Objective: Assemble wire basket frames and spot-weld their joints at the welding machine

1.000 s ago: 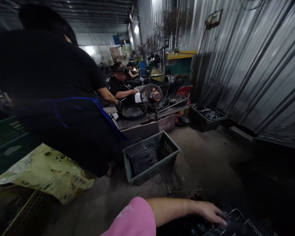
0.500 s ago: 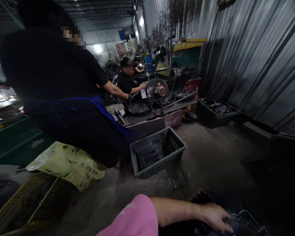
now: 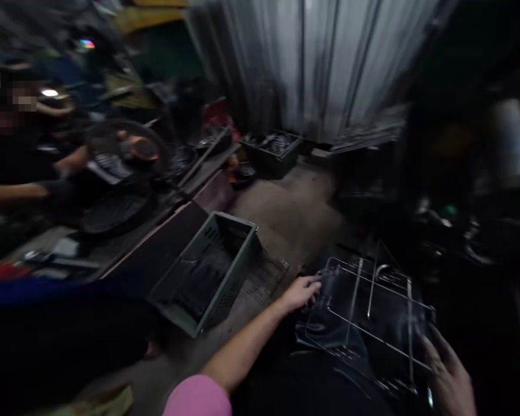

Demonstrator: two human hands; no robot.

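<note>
- The silvery rectangular rack of thin metal wire (image 3: 372, 335) lies over a dark glossy sheet (image 3: 359, 350) in front of the person; what bears the sheet is too dark to tell.
- The bare left hand (image 3: 302, 293) is at the rack's far left corner, index finger reaching to the wire, other fingers half curled; whether they close on it, I cannot tell.
- The bare right hand (image 3: 451, 372) is at the rack's right end, fingers loosely bent along the edge; blur hides whether it grips. Hands at opposite ends probably keep the frame steady.
- The grey-green perforated plastic crate (image 3: 234, 284) stands on the floor left of the left forearm, presumably for easy reach.
- A flat grid of thin wire (image 3: 266, 278) lies on the floor just beside the crate's right long side.
- A round dark metal pan (image 3: 116, 211) sits near the front edge of the low dark bench (image 3: 171, 240), close to a co-worker's forearm (image 3: 15, 195).
- Count: two own hands, one rack between them, one crate, one pan clearly seen; the crate's dark contents are too blurred to count.
</note>
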